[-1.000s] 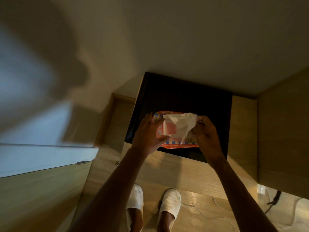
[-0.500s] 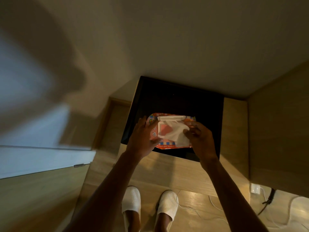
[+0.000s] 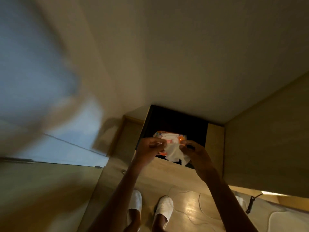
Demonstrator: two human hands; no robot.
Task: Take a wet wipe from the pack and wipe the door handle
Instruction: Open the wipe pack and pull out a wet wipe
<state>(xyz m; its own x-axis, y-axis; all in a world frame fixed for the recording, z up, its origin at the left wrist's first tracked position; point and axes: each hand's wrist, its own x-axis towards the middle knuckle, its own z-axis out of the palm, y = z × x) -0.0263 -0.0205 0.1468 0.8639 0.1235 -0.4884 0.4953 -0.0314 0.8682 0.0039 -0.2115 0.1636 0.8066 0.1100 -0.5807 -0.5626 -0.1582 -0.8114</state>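
- The room is dim and warm-toned; the wall fades into murky beige.
- The left side is heavily smeared by motion blur, with a bluish-white patch (image 3: 33,77) of cooler light streaked across it.
- Glare shines off the wooden floor (image 3: 192,208) near the white slippers (image 3: 164,208).
- A bright strip of light (image 3: 270,193) glows under the cabinet at the right.
- The hands (image 3: 151,149) and wet wipe (image 3: 175,152) are soft-edged and underexposed.
- Straight lines bend toward the edges from wide-angle distortion.

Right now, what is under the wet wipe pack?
The wet wipe pack lies on a black surface. Both hands and the white wipe cover its near edge, so that part is hidden.
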